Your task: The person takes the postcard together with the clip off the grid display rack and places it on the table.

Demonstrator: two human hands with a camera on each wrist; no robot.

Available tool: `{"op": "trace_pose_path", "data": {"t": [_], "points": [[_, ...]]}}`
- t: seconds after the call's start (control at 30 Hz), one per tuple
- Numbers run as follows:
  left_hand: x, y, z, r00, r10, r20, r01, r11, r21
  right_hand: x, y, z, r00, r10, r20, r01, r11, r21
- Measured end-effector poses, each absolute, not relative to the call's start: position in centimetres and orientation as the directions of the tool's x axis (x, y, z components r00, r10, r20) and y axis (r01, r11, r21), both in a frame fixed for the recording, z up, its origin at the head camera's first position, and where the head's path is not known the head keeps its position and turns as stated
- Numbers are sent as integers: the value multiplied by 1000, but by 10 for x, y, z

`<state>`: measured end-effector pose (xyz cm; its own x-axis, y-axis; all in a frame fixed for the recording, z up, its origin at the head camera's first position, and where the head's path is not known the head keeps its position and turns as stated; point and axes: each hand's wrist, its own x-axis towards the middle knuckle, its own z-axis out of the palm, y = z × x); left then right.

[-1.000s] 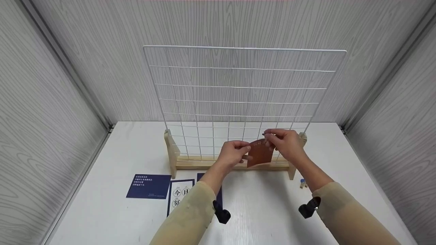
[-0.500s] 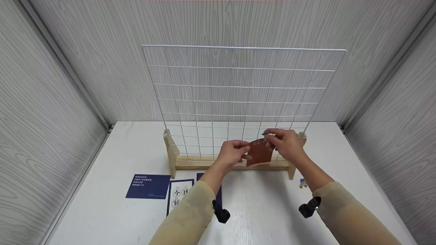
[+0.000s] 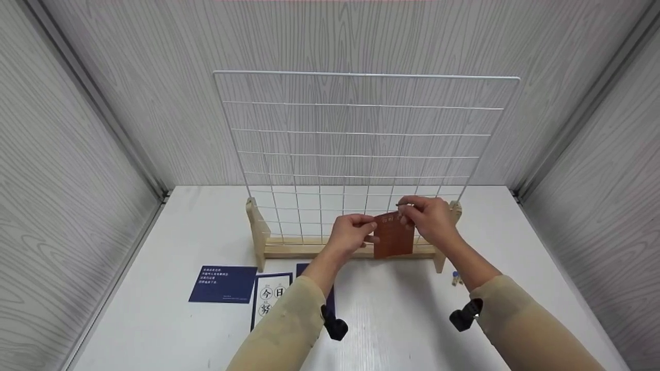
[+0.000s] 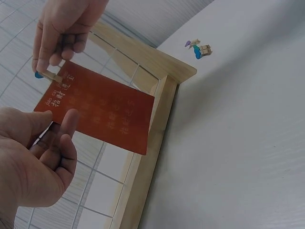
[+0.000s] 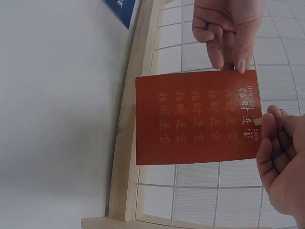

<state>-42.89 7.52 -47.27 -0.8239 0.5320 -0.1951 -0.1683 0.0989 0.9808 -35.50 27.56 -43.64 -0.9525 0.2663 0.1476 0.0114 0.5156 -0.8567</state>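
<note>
A red card (image 3: 394, 239) with pale characters is held upright in front of the white wire grid (image 3: 366, 75). My left hand (image 3: 351, 234) pinches its upper left corner between thumb and fingers. At the top edge, my right hand (image 3: 431, 216) pinches a small wooden clothespin (image 4: 51, 76), whose blue end shows in the left wrist view. The tip of that clothespin overlaps the card's printed top line. In the right wrist view the card (image 5: 195, 119) lies flat across the wires, and the right fingers (image 5: 269, 131) cover most of the clothespin.
A wooden stand (image 3: 291, 249) carries the grid. Left of the arms on the white table lie a dark blue card (image 3: 224, 284), a white card with a blue border (image 3: 272, 281) and another blue card, partly under the left arm. Small decorated clothespins (image 4: 202, 49) lie right of the stand.
The card's lower edge has dropped and straightened, where before it was bowed toward me. Both hands keep nearly the same place and grip.
</note>
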Motion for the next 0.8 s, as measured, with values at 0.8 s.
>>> {"op": "trace_pose_path", "data": {"t": [0.8], "points": [[-425,75,-474,-824,530,-198,-152,129,980,-346,271,-444,-923,289,252,-103,446,-889]]}}
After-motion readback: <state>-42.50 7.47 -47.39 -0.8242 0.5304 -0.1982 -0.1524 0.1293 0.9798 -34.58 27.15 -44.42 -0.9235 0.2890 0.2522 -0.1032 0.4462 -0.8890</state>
